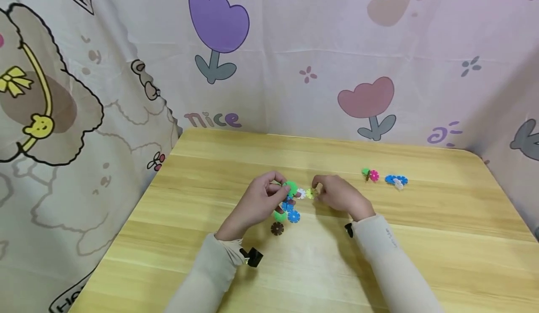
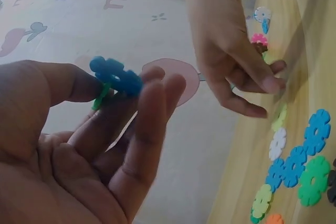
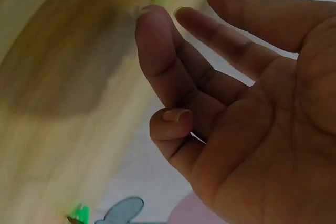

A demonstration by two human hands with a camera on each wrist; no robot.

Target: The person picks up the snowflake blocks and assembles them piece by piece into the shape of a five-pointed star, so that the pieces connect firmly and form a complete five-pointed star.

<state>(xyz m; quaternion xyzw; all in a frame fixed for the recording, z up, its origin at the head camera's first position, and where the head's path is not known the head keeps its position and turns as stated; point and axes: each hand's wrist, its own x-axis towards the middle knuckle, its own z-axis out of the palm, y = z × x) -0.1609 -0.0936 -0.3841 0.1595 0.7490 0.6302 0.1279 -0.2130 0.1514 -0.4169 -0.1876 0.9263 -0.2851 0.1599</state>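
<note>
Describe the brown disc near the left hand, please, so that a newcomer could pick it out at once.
On the wooden table, find the left hand. In the head view, a few discs lie just below its fingertips; the brown disc is the lowest, beneath a green disc. Its dark colour sets it apart from those bright neighbours.

A pale cloth [image 1: 286, 27] hangs behind the surface [image 1: 316, 280], a yellowish wood-grain top with rounded far corners. On it are printed a purple tulip [image 1: 219, 25], a pink tulip [image 1: 366, 100], a beige heart [image 1: 389, 6], small flowers and the word "nice" [image 1: 212, 120]. Along the left, more cloth hangs in folds, showing outlined cartoon animals and a yellow bow [image 1: 16, 81]. Cloth also closes off the right, with a grey print [image 1: 526, 140]. A faint pink tint colours the upper right; the right corner is shaded, and soft glare whitens the near part of the surface.
</note>
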